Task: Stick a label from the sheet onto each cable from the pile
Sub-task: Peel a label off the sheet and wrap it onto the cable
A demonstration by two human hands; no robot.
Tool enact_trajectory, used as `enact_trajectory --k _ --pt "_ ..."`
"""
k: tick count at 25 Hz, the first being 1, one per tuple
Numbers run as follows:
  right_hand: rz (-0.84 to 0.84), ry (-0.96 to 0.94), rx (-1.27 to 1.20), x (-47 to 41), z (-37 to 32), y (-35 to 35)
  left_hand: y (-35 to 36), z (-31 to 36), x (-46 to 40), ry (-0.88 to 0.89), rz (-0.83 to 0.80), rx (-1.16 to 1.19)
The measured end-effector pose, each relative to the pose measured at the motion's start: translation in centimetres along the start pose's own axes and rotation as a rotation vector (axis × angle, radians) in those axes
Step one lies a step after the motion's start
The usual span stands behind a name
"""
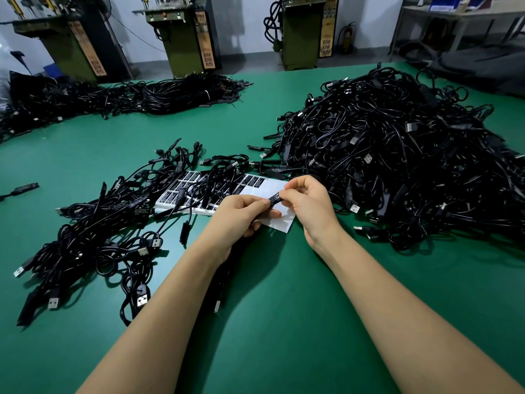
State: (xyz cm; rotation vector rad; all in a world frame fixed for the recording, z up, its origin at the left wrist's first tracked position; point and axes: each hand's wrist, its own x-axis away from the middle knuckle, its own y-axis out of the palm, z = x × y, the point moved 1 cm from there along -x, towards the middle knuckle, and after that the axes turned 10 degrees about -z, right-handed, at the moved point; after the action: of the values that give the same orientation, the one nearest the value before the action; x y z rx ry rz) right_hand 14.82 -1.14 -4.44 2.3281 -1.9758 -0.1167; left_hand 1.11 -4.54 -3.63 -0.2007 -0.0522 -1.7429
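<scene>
My left hand (241, 213) grips a black cable (220, 282) by its slim controller block, and the cord trails down under my left forearm. My right hand (308, 201) pinches a black label (275, 198) with white print against the end of that block. Both hands hover just above the white label sheet (279, 220), whose rows of black labels run off to the left under loose cables. A big pile of black USB cables (397, 155) lies to the right of my hands. A smaller heap of cables (93, 231) lies to the left.
The green table (284, 294) stretches bare in front of me. More bundled cables (176, 95) lie along the far edge. Green machines (181, 38) stand behind the table. A single controller (25, 189) lies at the far left.
</scene>
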Motion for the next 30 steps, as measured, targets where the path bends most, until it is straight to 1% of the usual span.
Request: enact_trajectory --k 6,15,23,30 --pt "-0.004 -0.011 0.013 0.0 0.1 0.1 0.8 0.3 0.3 0.002 0.108 -0.004" --pt "0.011 -0.021 0.041 0.4 0.0 0.4 1.4 0.4 0.5 0.031 0.153 0.001" --pt "0.059 -0.141 0.263 0.7 0.2 0.8 1.5 0.2 0.3 0.042 0.170 -0.021" --pt "0.074 -0.178 0.323 0.8 0.4 0.9 1.2 -0.1 0.2 0.051 0.169 -0.027"
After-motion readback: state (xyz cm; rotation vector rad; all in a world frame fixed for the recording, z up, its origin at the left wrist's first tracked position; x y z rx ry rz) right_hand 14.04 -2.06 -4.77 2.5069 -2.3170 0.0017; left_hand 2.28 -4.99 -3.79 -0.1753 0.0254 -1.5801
